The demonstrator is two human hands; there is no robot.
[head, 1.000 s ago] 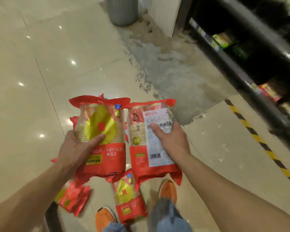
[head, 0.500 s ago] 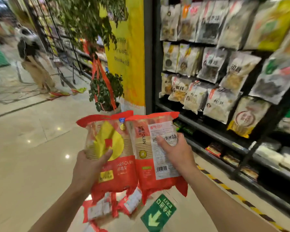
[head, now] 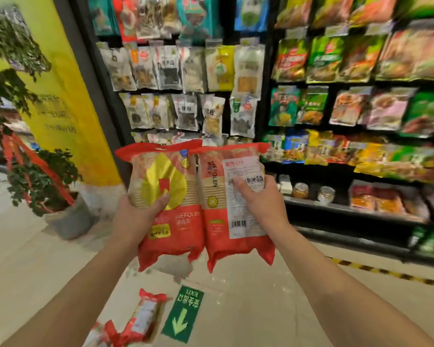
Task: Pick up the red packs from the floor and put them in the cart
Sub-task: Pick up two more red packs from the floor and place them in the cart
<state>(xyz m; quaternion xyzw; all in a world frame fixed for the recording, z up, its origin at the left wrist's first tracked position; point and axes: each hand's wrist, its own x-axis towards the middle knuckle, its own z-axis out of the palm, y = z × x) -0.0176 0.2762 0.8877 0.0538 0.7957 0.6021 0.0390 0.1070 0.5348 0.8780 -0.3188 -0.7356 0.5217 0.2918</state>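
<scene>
Open floor (head: 273, 304) stretches ahead and to the left, bounded on the right by the striped tape line (head: 386, 272) along the shelf (head: 348, 214) base. At the left stands a potted plant (head: 43, 186) before a yellow pillar (head: 68, 116). A green exit sticker (head: 183, 314) lies on the floor just below the hands.

The left hand (head: 133, 221) is closed around one red pack (head: 168, 201), thumb across its yellow front. The right hand (head: 263, 206) grips a second pack (head: 236, 204) by its labelled back, forefinger stretched up the white label. Both packs stand upright, touching side by side, raised in front of the shelf. More red packs (head: 135, 324) lie on the floor at the bottom edge, left of the sticker. No cart is visible.
</scene>
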